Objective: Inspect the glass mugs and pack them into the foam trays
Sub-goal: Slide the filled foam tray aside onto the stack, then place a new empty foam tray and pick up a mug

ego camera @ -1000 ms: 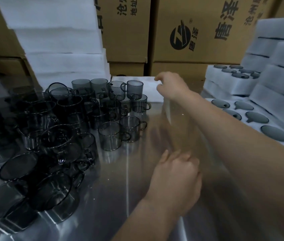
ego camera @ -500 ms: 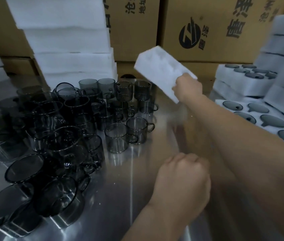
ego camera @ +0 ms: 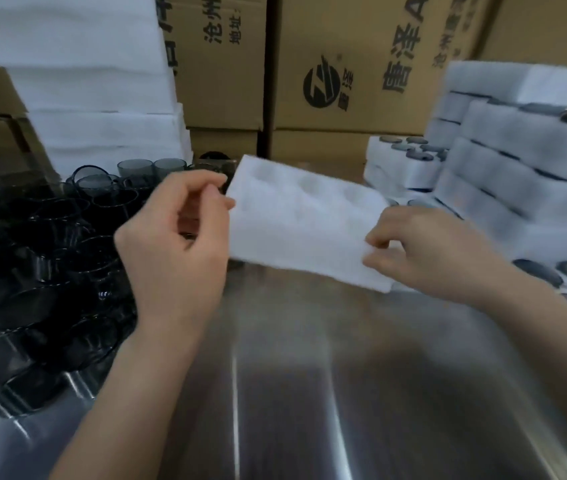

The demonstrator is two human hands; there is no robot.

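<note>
Head view: empty foam tray (ego camera: pixel 303 230) at 12 o'clock, tilted over table (ego camera: pixel 292 375), pockets up for loading. R hand (ego camera: pixel 424 251) at 2 pinches its near corner. L hand (ego camera: pixel 174 244) at 10, fingers curled by its edge, can't tell if gripping. Mugs (ego camera: pixel 77 216) at 9.

White foam tray (ego camera: pixel 304 223), smoky-grey mugs (ego camera: pixel 67 216)

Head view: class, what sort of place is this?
Probably a packing area in a glassware warehouse: stacked cardboard cartons, piles of foam trays, many glass mugs on a steel table.
</note>
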